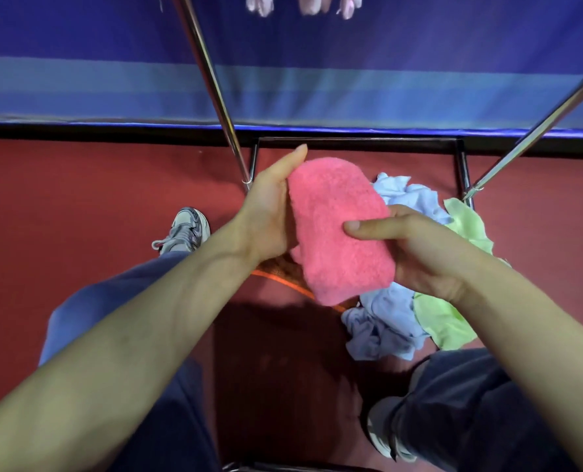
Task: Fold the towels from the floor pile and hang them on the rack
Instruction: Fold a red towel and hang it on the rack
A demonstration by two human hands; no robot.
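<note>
Pink towel [338, 229] — folded, right hand [419, 253] pinching it, left hand [269, 212] apparently cupping its edge

Left hand [269, 212] cups the nine o'clock edge of a folded pink fluffy towel [338, 229]; right hand [416, 247] pinches its four o'clock side, thumb on top. At five o'clock, a crumpled pale blue cloth [385, 321] and a lime green cloth [443, 318] lie together.

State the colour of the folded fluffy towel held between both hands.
The fluffy folded towel is bright pink; the head view shows it best.
</note>
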